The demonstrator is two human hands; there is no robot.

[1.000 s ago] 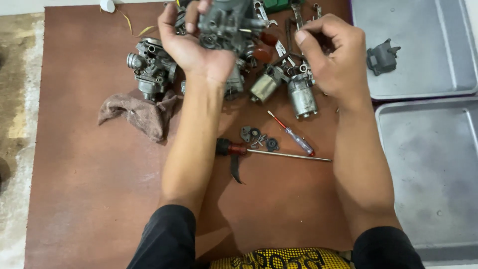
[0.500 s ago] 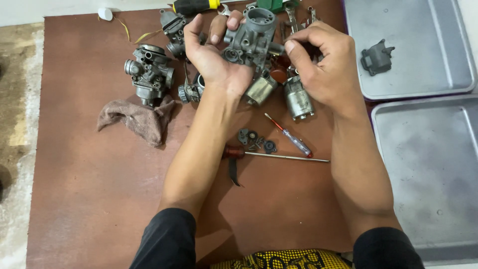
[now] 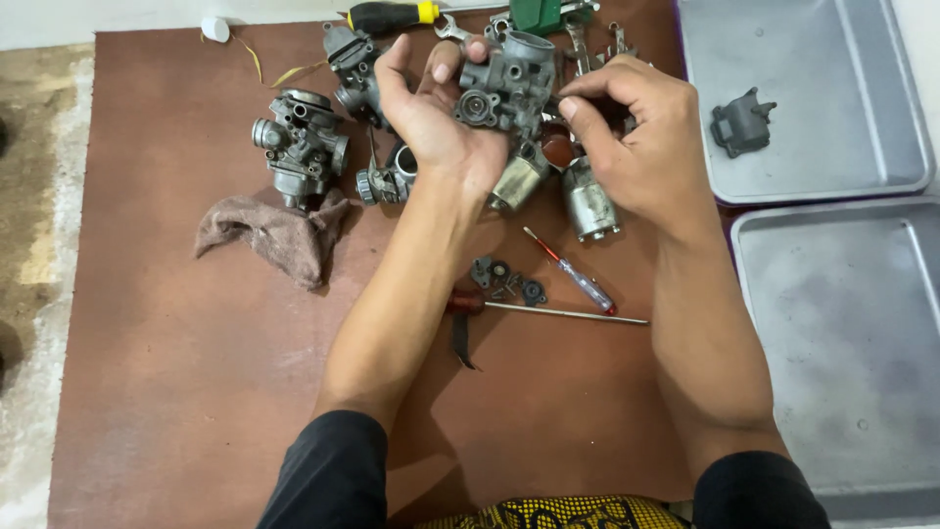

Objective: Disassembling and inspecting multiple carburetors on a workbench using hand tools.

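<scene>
Carburetor sits cradled in my left hand, lifted for access; my right hand pinches its side, 2 fingertips closed.

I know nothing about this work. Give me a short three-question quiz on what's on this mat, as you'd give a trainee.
1. True or false: the left hand holds the grey metal carburetor up off the brown mat.
2. Where does the small dark part lie? A) on the brown rag B) in the upper metal tray C) in the lower metal tray
3. Fill in: the right hand has its fingertips at the carburetor's ____ side.

Key: 1 true. 2 B. 3 right.
</scene>
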